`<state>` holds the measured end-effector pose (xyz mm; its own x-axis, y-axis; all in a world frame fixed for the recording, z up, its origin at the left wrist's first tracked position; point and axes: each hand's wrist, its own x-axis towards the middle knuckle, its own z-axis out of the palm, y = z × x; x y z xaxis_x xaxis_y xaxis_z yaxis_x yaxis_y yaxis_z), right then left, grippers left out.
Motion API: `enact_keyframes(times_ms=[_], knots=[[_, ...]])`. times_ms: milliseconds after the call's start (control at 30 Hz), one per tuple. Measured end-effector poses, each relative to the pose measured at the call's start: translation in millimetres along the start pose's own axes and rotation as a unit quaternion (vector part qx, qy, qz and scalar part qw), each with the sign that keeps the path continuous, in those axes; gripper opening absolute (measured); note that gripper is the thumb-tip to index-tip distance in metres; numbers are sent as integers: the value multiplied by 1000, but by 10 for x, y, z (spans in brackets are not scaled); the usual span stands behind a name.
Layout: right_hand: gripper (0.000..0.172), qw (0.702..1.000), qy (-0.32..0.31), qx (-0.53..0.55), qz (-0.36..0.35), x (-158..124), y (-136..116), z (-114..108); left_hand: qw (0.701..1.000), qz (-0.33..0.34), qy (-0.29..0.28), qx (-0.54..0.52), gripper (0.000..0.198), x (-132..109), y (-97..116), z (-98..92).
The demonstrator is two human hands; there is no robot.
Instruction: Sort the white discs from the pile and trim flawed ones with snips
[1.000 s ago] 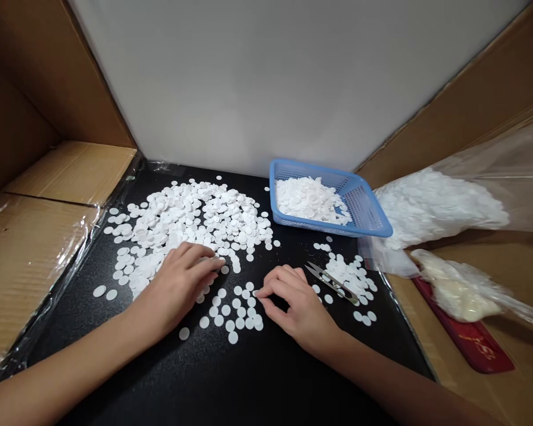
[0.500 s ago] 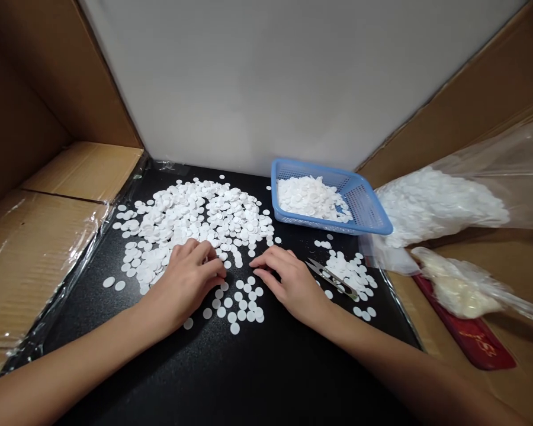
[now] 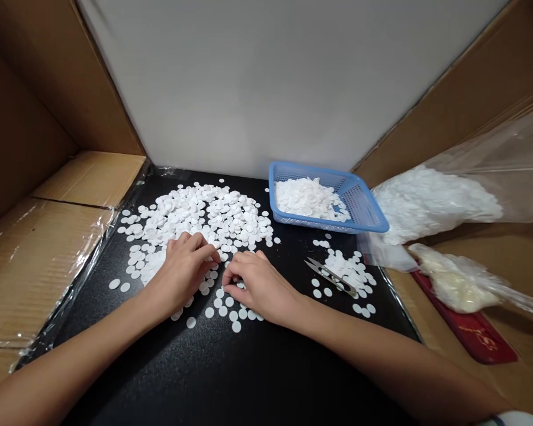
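A big heap of small white discs (image 3: 199, 216) lies on the black mat (image 3: 257, 367). My left hand (image 3: 183, 273) rests palm down on the near edge of the heap, fingers stretched over the discs. My right hand (image 3: 258, 286) sits just right of it, fingers curled in a pinch among a few scattered discs (image 3: 231, 313); what it pinches is too small to make out. The two hands almost touch at their fingertips.
Thread snips (image 3: 331, 277) lie on a smaller patch of discs (image 3: 349, 269) to the right. A blue basket (image 3: 364, 204) holds more discs. Clear bags of discs (image 3: 430, 201) and a red flat object (image 3: 471, 334) lie on cardboard at right. Cardboard walls flank both sides.
My right hand has moved left, from near the snips to beside my left hand, and curled into a pinch. My left hand has stayed on the heap's edge.
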<state>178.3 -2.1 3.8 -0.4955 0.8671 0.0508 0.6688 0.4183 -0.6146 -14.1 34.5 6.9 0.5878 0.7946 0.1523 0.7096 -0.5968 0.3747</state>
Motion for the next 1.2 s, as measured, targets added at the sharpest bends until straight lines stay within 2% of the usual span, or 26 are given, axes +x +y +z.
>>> enact_keyframes(times_ms=[100, 200, 300, 367, 467, 600, 733, 833, 933, 1000, 1067, 1133, 1200], knots=[[11, 998, 31, 7, 45, -88, 110, -239, 1000, 15, 23, -2, 13, -37, 6, 36], [10, 986, 97, -47, 126, -406, 484, -578, 998, 51, 40, 3, 14, -68, 18, 72], [14, 955, 123, -154, 223, -793, 911, -845, 993, 105, 48, 8, 19, -83, 66, 100], [14, 941, 151, -207, 220, -950, 1056, -905, 989, 140, 40, 11, 23, -107, 114, 128], [18, 951, 201, -200, 122, -925, 966, -784, 981, 191, 9, 36, 33, -204, 171, 210], [17, 979, 167, -110, -33, -549, 582, -409, 973, 217, 7, 80, 50, -409, 165, 350], [10, 978, 138, -96, -125, -192, 406, -106, 970, 225, 8, 89, 60, -531, 135, 367], [12, 967, 121, -163, -151, -68, 438, 1, 968, 237, 4, 77, 54, -504, 151, 267], [22, 944, 124, -245, -185, -34, 482, 36, 978, 206, -9, 41, 37, -393, 179, 127], [25, 938, 128, -256, -195, -41, 472, 37, 983, 180, 1, 26, 31, -300, 189, 53], [21, 959, 131, -191, -163, -71, 424, 20, 985, 171, 20, 16, 29, -221, 190, 21], [16, 987, 116, -70, -84, -116, 355, -17, 985, 171, 24, 6, 26, -178, 184, 42], [17, 996, 78, 33, 2, -155, 295, -71, 983, 181, 13, -1, 27, -176, 172, 111]])
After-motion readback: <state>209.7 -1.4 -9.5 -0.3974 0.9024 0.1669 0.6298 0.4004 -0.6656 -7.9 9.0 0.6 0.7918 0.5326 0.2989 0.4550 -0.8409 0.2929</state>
